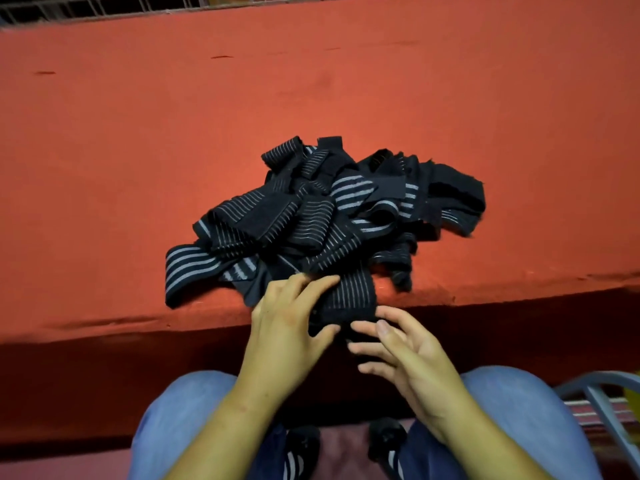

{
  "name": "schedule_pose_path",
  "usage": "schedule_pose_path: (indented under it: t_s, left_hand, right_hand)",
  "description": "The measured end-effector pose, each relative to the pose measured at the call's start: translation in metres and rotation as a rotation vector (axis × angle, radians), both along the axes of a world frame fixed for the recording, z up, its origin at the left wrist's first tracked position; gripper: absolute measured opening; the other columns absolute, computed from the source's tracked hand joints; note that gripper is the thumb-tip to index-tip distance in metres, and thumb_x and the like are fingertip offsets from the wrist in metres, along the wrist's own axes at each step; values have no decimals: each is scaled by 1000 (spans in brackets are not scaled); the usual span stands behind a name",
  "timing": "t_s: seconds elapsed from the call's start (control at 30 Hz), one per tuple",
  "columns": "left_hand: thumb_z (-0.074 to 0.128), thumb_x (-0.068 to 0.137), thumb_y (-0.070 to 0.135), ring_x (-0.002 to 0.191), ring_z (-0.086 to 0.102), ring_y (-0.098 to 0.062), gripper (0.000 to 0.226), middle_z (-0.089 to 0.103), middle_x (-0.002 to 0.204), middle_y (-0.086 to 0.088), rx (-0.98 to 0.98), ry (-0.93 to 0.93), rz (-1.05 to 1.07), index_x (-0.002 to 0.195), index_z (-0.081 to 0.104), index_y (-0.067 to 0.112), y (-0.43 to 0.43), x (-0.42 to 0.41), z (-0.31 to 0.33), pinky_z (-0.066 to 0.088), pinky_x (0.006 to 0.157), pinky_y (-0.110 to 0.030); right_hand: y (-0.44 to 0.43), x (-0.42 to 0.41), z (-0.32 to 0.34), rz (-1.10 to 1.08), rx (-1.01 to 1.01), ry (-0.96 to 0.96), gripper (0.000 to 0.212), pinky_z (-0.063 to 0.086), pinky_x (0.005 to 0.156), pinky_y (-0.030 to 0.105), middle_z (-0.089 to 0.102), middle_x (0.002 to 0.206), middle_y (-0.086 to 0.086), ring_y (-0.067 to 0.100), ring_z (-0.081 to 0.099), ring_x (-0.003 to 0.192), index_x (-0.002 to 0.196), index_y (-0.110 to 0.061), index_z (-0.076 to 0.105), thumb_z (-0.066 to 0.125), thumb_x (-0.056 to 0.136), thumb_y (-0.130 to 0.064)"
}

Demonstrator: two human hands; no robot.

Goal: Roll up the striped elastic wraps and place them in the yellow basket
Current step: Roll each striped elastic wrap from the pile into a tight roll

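A tangled pile of black elastic wraps with grey stripes [322, 216] lies on the red cloth-covered table [138, 150] near its front edge. One wrap [349, 299] hangs from the pile over the edge. My left hand [287, 327] holds this wrap's left side, fingers on top and thumb beneath its lower end. My right hand [405, 355] is just right of the lower end, fingers spread and relaxed, fingertips near or touching the fabric. The yellow basket shows only as a yellow sliver [632, 393] at the far right.
My knees in blue jeans [173, 420] and dark shoes are below the table edge. A grey metal frame [595, 403] stands at the lower right. A wire rack [104, 8] runs along the table's far edge.
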State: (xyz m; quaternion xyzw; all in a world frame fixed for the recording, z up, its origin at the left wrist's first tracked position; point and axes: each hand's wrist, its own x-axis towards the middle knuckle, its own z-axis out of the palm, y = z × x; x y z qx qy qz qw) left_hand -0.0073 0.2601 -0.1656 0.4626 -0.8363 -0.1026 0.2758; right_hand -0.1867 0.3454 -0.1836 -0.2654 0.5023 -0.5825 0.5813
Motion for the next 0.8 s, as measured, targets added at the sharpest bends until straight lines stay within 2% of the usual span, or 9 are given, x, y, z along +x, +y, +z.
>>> schedule_pose_path:
  t_s: [0.1, 0.17, 0.3, 0.37, 0.47, 0.53, 0.6, 0.7, 0.8]
  left_hand:
    - [73, 83, 35, 109, 56, -12, 35, 62, 118, 20, -39, 199, -8, 118, 73, 36, -3, -1, -6, 51, 93, -47]
    - [66, 87, 36, 106, 58, -8, 22, 65, 113, 21, -36, 294, -19, 106, 76, 36, -3, -2, -8, 49, 91, -46]
    - [69, 90, 40, 110, 56, -4, 13, 64, 117, 22, -38, 258, -157, 102, 73, 38, 16, -7, -8, 37, 96, -32]
    - [72, 92, 41, 106, 56, -4, 12, 65, 113, 22, -45, 216, -270, 101, 75, 35, 26, -10, -8, 36, 92, -28]
    - [71, 96, 41, 97, 58, -7, 10, 68, 105, 21, -20, 93, -453, 103, 75, 34, 38, -16, -8, 42, 85, -32]
    - [68, 97, 45, 96, 60, -8, 15, 69, 103, 20, 18, 65, -518, 102, 75, 33, 44, -18, -7, 46, 81, -37]
    - [62, 98, 54, 96, 62, -6, 27, 71, 100, 18, 64, 120, -521, 98, 75, 30, 46, -16, -4, 48, 81, -36]
    - [51, 103, 54, 91, 65, -8, 40, 71, 96, 15, 87, 325, -379, 98, 76, 22, 41, -8, 7, 51, 82, -31]
    - [65, 96, 41, 100, 63, -11, 25, 64, 105, 14, 8, 409, -109, 111, 73, 22, 29, 0, 8, 50, 89, -29]
  right_hand:
    - [-3, -1, -2, 33, 20, -90, 45, 60, 74, 37, 73, 124, 12, 35, 74, 109, 123, -6, 65, 70, 88, -35]
    - [-3, -2, -6, 71, 45, -112, 53, 59, 76, 39, 72, 127, 9, 34, 72, 114, 119, -11, 72, 79, 83, -50]
    - [-8, -3, -3, 145, 86, -202, 98, 59, 84, 42, 72, 132, 12, 27, 71, 114, 131, -21, 70, 83, 54, -81]
    - [-9, -6, 3, 143, 66, -313, 89, 58, 92, 43, 70, 131, 17, 26, 71, 111, 130, -15, 73, 71, 71, -82]
    - [-6, -13, 10, 86, 13, -448, 60, 60, 92, 36, 71, 123, 24, 29, 72, 106, 124, -2, 73, 49, 100, -52]
    - [-7, -14, 10, 77, -4, -403, 37, 61, 91, 35, 71, 123, 23, 29, 72, 106, 127, -3, 71, 51, 100, -21]
    - [-7, -13, 8, 75, 0, -350, 43, 61, 88, 34, 72, 122, 25, 30, 73, 104, 131, -4, 67, 52, 91, 0]
    - [-8, -10, 5, 55, 23, -314, 45, 62, 77, 34, 73, 111, 25, 28, 73, 90, 119, -4, 74, 49, 84, 10]
    - [-8, -9, 8, 40, 40, -300, 45, 62, 75, 39, 74, 106, 26, 29, 73, 84, 111, -6, 78, 41, 92, 13]
